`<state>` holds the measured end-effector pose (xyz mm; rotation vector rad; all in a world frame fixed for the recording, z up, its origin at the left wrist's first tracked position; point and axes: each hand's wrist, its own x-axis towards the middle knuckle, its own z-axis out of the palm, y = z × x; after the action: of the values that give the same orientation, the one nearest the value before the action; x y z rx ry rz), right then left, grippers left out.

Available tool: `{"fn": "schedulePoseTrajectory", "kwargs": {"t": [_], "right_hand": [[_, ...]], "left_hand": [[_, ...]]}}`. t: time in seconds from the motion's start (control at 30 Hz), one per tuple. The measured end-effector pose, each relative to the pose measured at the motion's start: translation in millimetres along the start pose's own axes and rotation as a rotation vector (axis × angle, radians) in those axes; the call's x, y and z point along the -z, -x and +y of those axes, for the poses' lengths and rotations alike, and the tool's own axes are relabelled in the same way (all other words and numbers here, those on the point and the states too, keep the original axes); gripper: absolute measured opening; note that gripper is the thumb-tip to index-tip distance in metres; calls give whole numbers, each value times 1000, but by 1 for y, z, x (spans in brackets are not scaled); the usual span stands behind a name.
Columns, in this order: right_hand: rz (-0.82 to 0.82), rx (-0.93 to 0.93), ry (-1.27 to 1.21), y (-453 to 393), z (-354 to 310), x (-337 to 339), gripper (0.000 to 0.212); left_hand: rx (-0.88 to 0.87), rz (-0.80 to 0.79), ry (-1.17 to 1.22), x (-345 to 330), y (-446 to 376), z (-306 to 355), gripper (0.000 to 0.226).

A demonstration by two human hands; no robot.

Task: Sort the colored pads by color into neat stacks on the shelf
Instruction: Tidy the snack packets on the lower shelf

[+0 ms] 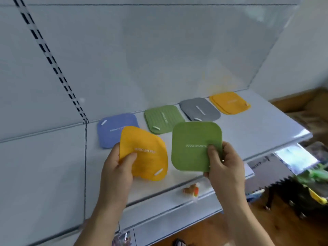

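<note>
My left hand [117, 167] pinches a bent yellow pad [147, 157] at its left edge, above the white shelf [248, 132]. My right hand [223, 162] grips a flat green pad [193, 141] by its lower right corner, thumb on top. Both pads are held in the air in front of me. Along the back of the shelf lie a blue pad [113, 128], a ribbed green pad [164, 118], a grey pad [199, 109] and a small yellow stack [229, 102], spaced in a row from left to right.
A white back panel with a slotted upright [53, 64] rises behind the shelf. A small orange toy [191, 189] sits on the lower ledge. To the right are a wooden floor and green and black clutter [312, 185].
</note>
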<state>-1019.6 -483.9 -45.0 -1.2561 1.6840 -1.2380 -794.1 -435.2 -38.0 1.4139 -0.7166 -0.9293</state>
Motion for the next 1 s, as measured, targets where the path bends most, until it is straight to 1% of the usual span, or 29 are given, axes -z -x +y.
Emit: {"fn": "schedulePoseTrajectory", "kwargs": {"t": [0.1, 0.2, 0.27, 0.33, 0.43, 0.5, 0.53, 0.63, 0.67, 0.77, 0.9, 0.93, 1.0], "right_hand": [[-141, 20, -14, -40, -10, -18, 17], [-234, 74, -3, -70, -28, -45, 18], [-285, 110, 56, -90, -37, -67, 16], [-328, 140, 160, -106, -44, -88, 15], [-368, 253, 528, -120, -40, -106, 19], [-362, 323, 696, -119, -34, -109, 29], [-342, 323, 745, -117, -33, -108, 35], [-281, 255, 806, -114, -26, -104, 57], [-262, 260, 809, -112, -24, -101, 59], [-182, 378, 763, -101, -13, -85, 50], [-94, 616, 701, -72, 17, -45, 20], [-84, 651, 720, -65, 27, -33, 17], [-102, 654, 782, -50, 42, -8, 20]], "left_hand": [[-2, 78, -12, -4, 7, 0, 37], [-13, 154, -16, 1, 9, 0, 34], [-15, 185, -28, 2, 8, 0, 33], [-17, 187, -50, 2, 7, 1, 32], [-22, 169, -56, 1, 3, 3, 28], [-16, 174, -32, 0, -1, 3, 30], [-10, 170, -25, -2, -3, 2, 32], [6, 134, -4, -5, -8, 3, 32], [12, 125, 13, -6, -11, 4, 32], [23, 110, 71, -8, -19, 5, 34], [47, 47, 152, -24, -25, 5, 36], [55, 14, 160, -31, -26, 4, 36], [66, -50, 163, -49, -26, 3, 35]]}}
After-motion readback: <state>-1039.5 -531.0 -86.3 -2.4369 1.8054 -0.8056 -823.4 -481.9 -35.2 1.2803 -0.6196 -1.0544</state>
